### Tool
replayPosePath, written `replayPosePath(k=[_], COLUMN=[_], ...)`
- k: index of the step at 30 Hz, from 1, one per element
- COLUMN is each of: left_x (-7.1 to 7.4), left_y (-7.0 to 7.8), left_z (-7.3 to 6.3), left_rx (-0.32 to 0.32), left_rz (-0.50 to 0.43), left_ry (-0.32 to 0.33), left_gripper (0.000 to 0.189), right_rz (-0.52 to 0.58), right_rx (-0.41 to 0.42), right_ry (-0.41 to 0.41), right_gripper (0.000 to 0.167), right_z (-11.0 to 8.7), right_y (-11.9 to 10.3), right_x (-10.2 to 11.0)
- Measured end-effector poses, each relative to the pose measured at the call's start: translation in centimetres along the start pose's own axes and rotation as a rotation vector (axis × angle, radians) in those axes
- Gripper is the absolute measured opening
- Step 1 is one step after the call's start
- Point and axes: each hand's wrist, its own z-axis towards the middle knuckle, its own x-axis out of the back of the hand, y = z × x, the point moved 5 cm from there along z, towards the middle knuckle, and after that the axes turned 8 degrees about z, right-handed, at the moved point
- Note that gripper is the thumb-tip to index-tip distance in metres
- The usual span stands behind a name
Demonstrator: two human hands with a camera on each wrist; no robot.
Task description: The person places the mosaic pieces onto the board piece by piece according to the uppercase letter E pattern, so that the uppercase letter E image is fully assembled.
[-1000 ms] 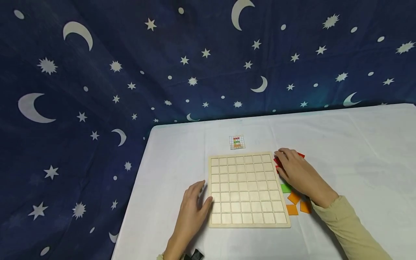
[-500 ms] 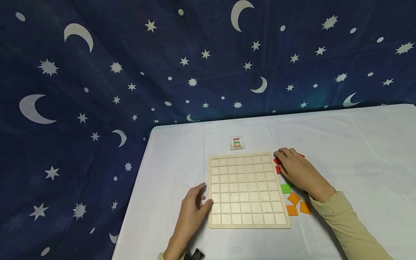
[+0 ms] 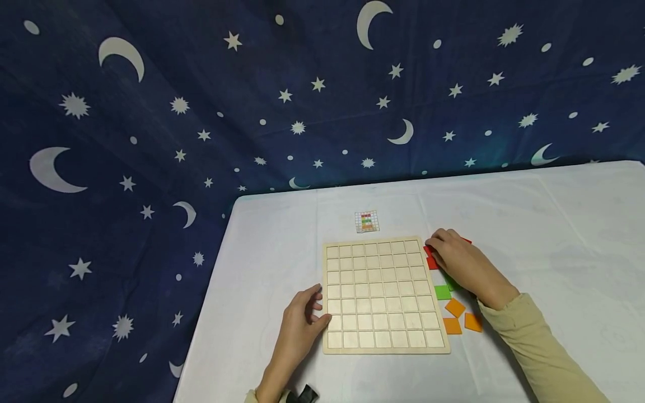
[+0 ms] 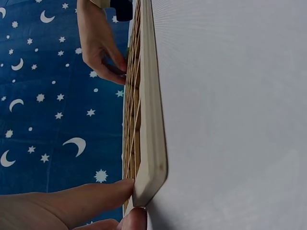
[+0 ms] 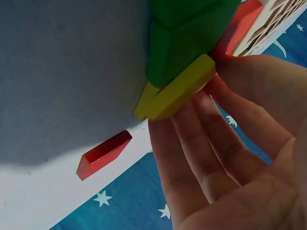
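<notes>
While a starry blue cloth (image 3: 322,84) hangs behind the white table (image 3: 257,252), I hold a gridded wooden board (image 3: 377,289).
It lies on the table, my left hand (image 3: 298,327) pinching its left side between thumb and finger; my right hand (image 3: 466,263) arches just beyond its right side. A printed card (image 3: 367,221) lies past the far edge. Near the right edge lie red tiles (image 3: 433,263), green tiles (image 3: 443,292), orange tiles (image 3: 452,326) and a yellow tile (image 5: 184,91), which my loosely bent right fingers (image 5: 172,163) touch; I cannot tell whether they grip it.
</notes>
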Motion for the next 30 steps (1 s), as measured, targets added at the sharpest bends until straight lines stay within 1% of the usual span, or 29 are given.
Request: replayPosePath(k=[9,17,23,30], left_x=[-0.04,-0.04,-0.13,-0.17], left_y=[-0.06,-0.18,-0.33,-0.41], left_z=[0.13,0.19,0.11,0.15], left_rx=[0.016,-0.013,0.003,0.004], left_rz=[0.003,-0.02,-0.012,-0.014], left_ry=[0.001,0.014,0.001,-0.003], left_gripper=[0.061,0.056,0.051,0.05], right_rz=[0.039,0.079,0.088,0.142], right_rx=[-0.017,-0.026,-0.031,-0.047], right_ry=[0.011,0.008,0.022,0.03], right_gripper=[0.016,0.015,0.015,0.013], right_z=[0.24,0.54,0.57,0.5], right_y=[0.38,0.44,0.47,0.43], right_x=[0.32,0.54,0.67,0.83])
